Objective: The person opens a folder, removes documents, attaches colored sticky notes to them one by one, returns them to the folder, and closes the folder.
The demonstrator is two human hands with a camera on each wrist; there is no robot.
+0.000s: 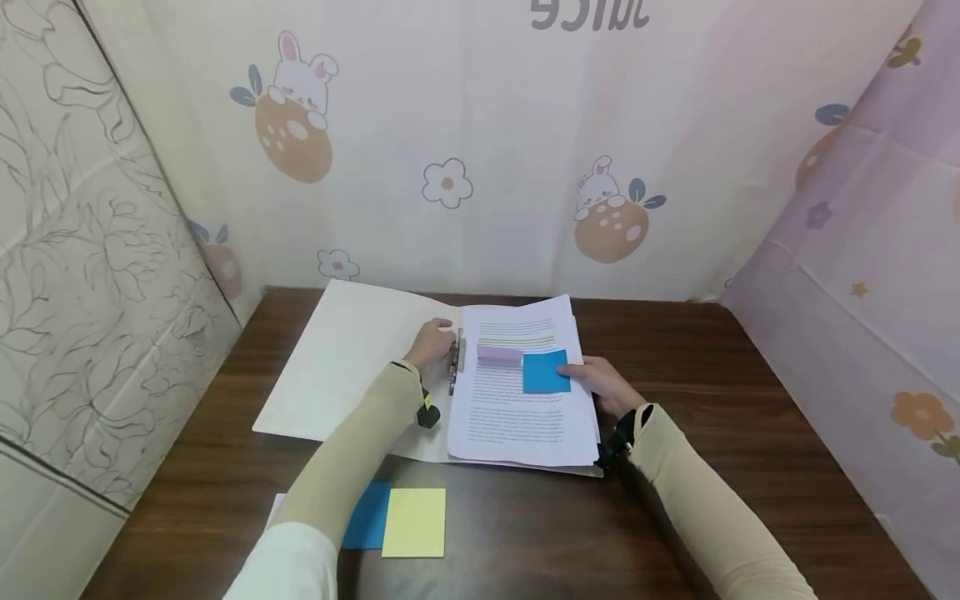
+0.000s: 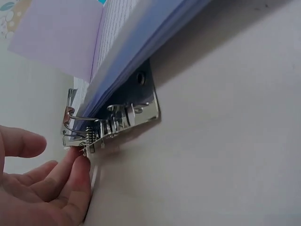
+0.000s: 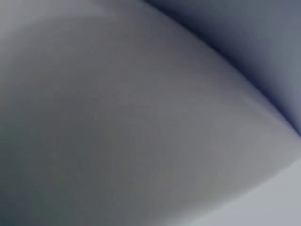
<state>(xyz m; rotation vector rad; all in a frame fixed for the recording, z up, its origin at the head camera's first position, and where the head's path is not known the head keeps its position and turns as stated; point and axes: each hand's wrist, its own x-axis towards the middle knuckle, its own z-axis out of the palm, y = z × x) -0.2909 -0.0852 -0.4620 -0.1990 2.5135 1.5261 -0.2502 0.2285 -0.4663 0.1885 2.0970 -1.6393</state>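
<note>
A white folder (image 1: pixel 333 367) lies spread on the table, with a stack of printed papers (image 1: pixel 517 425) on its right side. My left hand (image 1: pixel 431 343) is at the folder's metal clip (image 1: pixel 455 362); in the left wrist view its fingertips (image 2: pixel 81 162) touch the clip's end, the thumb held apart. With my right hand (image 1: pixel 606 385) I pinch the stack's right edge, thumb on top over a blue sticky note (image 1: pixel 543 372), fingers hidden beneath. A purple sticky note (image 1: pixel 498 356) sits beside the blue one. Blurred pale sheets (image 3: pixel 141 117) fill the right wrist view.
Near the table's front, a yellow sticky pad (image 1: pixel 414 523) lies beside a blue pad (image 1: pixel 367 517); my left forearm partly covers the blue one and a pale pad. A patterned curtain (image 1: pixel 450 100) hangs behind the brown table (image 1: pixel 750 467).
</note>
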